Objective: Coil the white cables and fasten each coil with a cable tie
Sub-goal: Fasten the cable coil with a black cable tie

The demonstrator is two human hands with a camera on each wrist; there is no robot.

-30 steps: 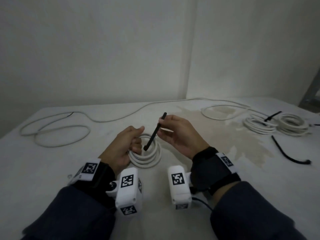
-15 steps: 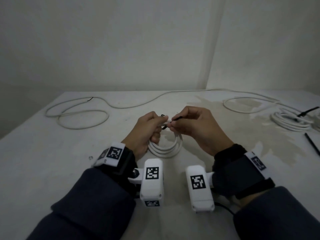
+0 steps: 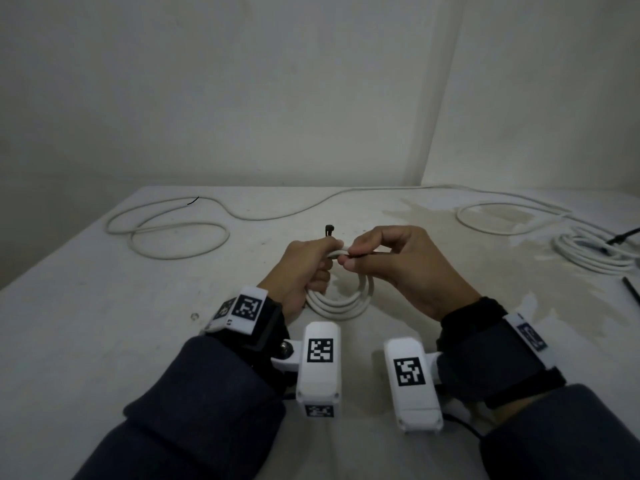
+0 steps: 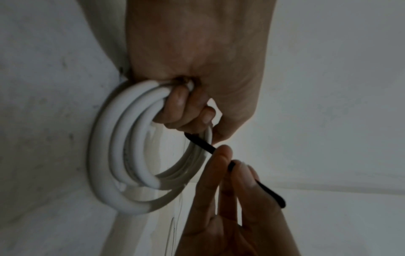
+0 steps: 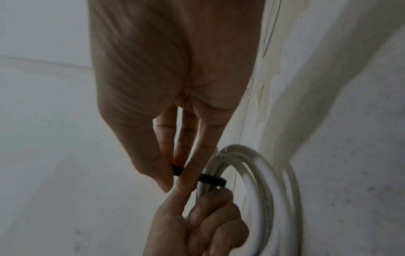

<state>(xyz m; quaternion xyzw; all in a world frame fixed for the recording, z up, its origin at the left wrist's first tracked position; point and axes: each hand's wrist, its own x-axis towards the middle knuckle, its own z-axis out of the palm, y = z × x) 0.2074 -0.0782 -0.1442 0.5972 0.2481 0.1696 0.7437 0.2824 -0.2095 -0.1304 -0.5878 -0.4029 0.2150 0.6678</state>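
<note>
Fingers of the left hand [image 3: 304, 268] curl round the white coil [image 3: 346, 303], held just above the table [image 3: 104, 341]; the right hand [image 3: 391, 265] pinches the black tie [image 4: 200, 143] lying across the bundle. Best keep the loops bunched and feed the tail into its head. Beyond, a loose cable [image 3: 166, 230] is uncoiled.

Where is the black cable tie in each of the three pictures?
Head: the black cable tie pokes up above the left hand, centre.
Left wrist: right of centre, pinched by the right hand.
Right wrist: lower centre, crossing the coil.
Shared landmark: the white cable coil.
</note>
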